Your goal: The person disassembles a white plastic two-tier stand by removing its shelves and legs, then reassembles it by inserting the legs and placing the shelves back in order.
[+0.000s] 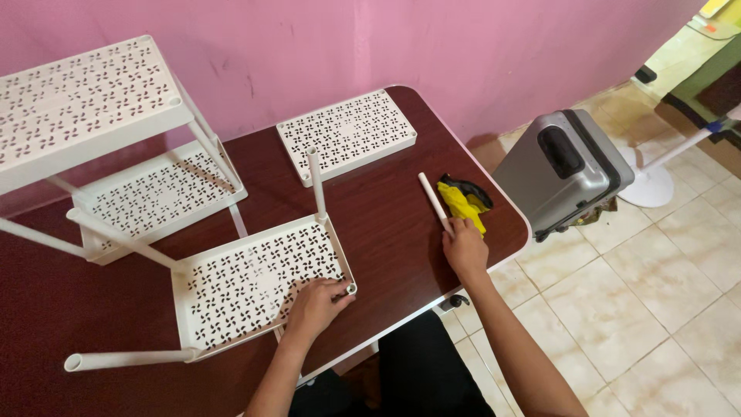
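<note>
A white perforated plastic shelf panel (247, 282) lies on the dark brown table (386, 208), with one white tube (316, 184) standing upright at its far corner and another tube (127, 359) lying out from its near left corner. My left hand (315, 306) rests on the panel's near right corner, fingers at the empty corner socket. My right hand (465, 247) grips the near end of a loose white tube (432, 199) that lies on the table, beside a yellow and black cloth (465, 201).
A second loose perforated panel (347, 133) lies at the table's far side. A partly assembled white rack (100, 131) with two shelves stands at the left. A grey suitcase (562, 168) and a white fan base (648, 185) are on the tiled floor to the right.
</note>
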